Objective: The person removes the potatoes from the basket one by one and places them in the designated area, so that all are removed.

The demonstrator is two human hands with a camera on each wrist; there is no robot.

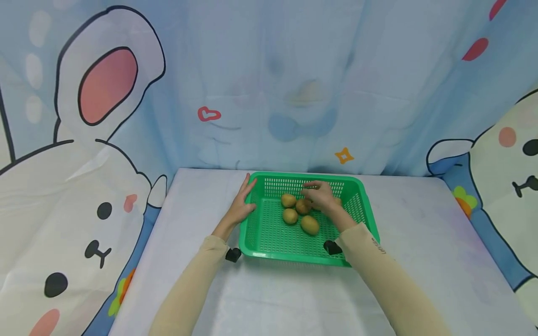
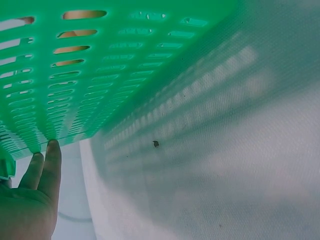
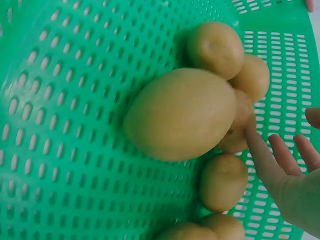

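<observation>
Several potatoes (image 1: pixel 310 225) lie together inside a green plastic basket (image 1: pixel 269 242) with slotted sides and floor. My left hand (image 1: pixel 240 205) is at the basket's left side, fingers straight against the outside of the wall and thumb over the rim. In the left wrist view, two fingertips (image 2: pixel 52 145) touch the slotted wall. My right hand (image 1: pixel 320 196) reaches into the basket above the potatoes and partly hides some of them. A fingertip of the right hand (image 3: pixel 295 185) appears to touch a potato (image 3: pixel 235 137) behind the largest potato (image 3: pixel 182 115); nothing is gripped.
The basket stands on a table with a white cloth (image 1: pixel 420 242). A blue curtain (image 1: pixel 252 70) with cartoon prints hangs right behind the table. A cartoon-printed sheet (image 1: pixel 75 196) flanks the left side.
</observation>
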